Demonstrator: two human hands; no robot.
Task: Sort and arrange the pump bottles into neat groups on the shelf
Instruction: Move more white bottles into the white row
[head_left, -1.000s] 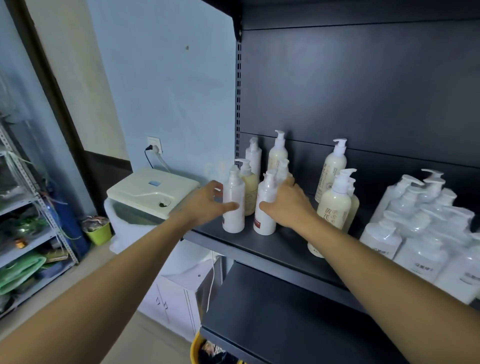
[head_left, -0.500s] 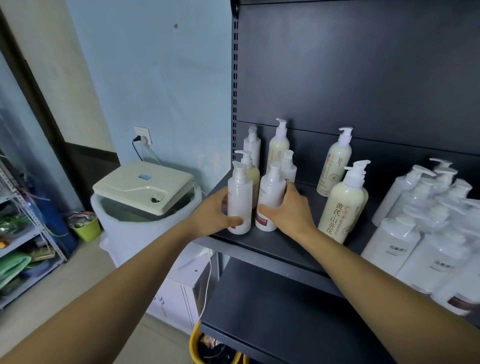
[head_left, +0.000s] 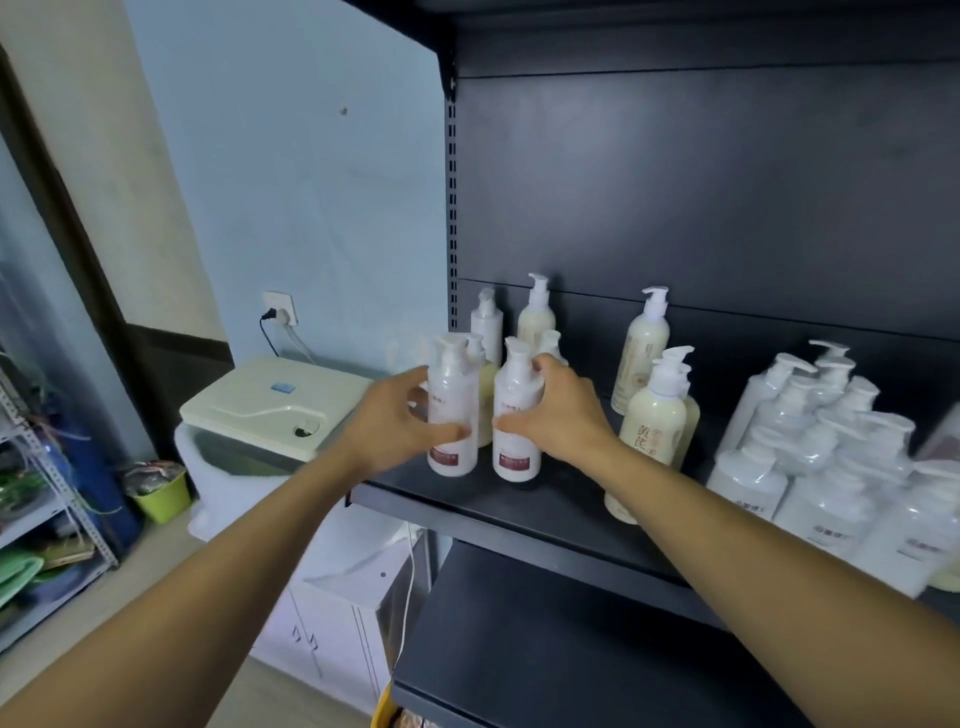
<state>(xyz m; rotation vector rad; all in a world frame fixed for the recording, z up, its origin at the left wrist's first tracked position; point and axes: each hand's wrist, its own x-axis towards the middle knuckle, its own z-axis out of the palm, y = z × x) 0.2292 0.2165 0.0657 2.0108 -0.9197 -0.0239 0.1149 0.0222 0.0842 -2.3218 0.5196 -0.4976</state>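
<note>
Left hand (head_left: 392, 421) and right hand (head_left: 563, 410) each clasp a white red-labelled plastic pump bottle (head_left: 453, 410), (head_left: 517, 415); crowded cream neighbours (head_left: 655, 415) risk toppling.

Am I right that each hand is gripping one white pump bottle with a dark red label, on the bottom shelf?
Not quite: the head view shows both bottles, left and right, on the upper shelf, not the bottom one.

The white bottles (head_left: 852, 467) at the far right are blurred, labels unreadable, and the frame's right edge cuts the group off.
</note>
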